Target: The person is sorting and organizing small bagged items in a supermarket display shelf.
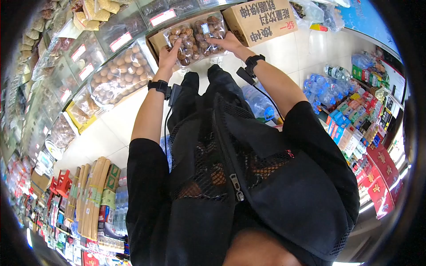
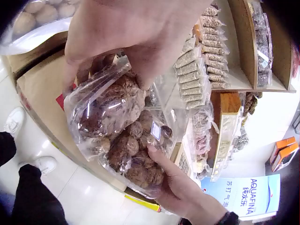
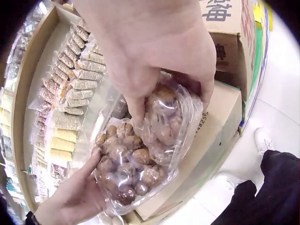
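Two clear plastic packs of round, brown, wrinkled pieces that look like dried mushrooms lie side by side over an open cardboard box (image 1: 156, 43). My left hand (image 1: 168, 56) grips the left pack (image 1: 186, 42) by its outer side. In the left wrist view, the thumb and fingers of that left hand (image 2: 126, 37) curl over the pack (image 2: 110, 105). The right pack (image 1: 215, 29) carries a small white label (image 1: 205, 29); my right hand (image 1: 230, 43) holds its outer end. Seen from the right wrist, the right hand's (image 3: 157, 51) fingers reach round the pack's (image 3: 161, 124) clear edges.
A printed carton (image 1: 262, 20) stands right of the packs. To the left sits a bagged box of round brown goods (image 1: 120, 73), beside bins with price tags (image 1: 120, 41). Bottled water (image 1: 326, 88) stands on the right of the tiled floor (image 1: 284, 57).
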Action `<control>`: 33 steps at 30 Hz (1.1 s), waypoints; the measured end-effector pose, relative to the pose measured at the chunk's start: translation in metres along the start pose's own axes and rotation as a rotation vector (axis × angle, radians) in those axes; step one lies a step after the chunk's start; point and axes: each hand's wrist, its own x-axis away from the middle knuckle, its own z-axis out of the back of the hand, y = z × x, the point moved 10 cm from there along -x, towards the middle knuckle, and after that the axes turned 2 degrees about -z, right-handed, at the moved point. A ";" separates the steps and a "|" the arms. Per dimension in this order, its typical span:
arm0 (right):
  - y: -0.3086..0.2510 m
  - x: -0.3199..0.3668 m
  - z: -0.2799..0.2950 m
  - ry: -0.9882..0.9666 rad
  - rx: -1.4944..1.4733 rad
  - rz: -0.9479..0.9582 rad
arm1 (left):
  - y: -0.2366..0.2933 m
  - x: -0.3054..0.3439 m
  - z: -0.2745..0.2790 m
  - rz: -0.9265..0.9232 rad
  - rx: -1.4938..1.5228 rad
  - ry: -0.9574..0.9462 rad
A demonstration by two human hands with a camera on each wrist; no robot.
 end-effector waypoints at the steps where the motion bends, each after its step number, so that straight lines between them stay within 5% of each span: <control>1: -0.005 0.000 0.004 0.029 -0.021 0.044 | -0.003 -0.004 0.004 -0.001 0.123 0.020; 6: 0.003 0.015 0.002 0.030 -0.143 0.120 | -0.011 0.011 0.007 0.055 0.600 0.007; 13: 0.004 0.014 -0.024 -0.162 -0.861 0.072 | -0.026 0.018 -0.013 0.106 0.723 -0.067; 19: 0.003 0.005 -0.049 -0.251 -1.394 -0.064 | -0.026 0.027 -0.031 -0.012 1.193 -0.034; 24: 0.002 0.005 -0.051 -0.211 -1.470 -0.066 | -0.030 0.021 -0.042 0.059 1.273 0.065; 28: 0.007 -0.011 -0.054 -0.128 -1.534 -0.040 | -0.024 0.013 -0.047 -0.037 1.003 0.007; 33: 0.002 -0.031 -0.069 -0.117 -1.599 0.038 | -0.025 0.026 -0.071 0.142 0.973 -0.183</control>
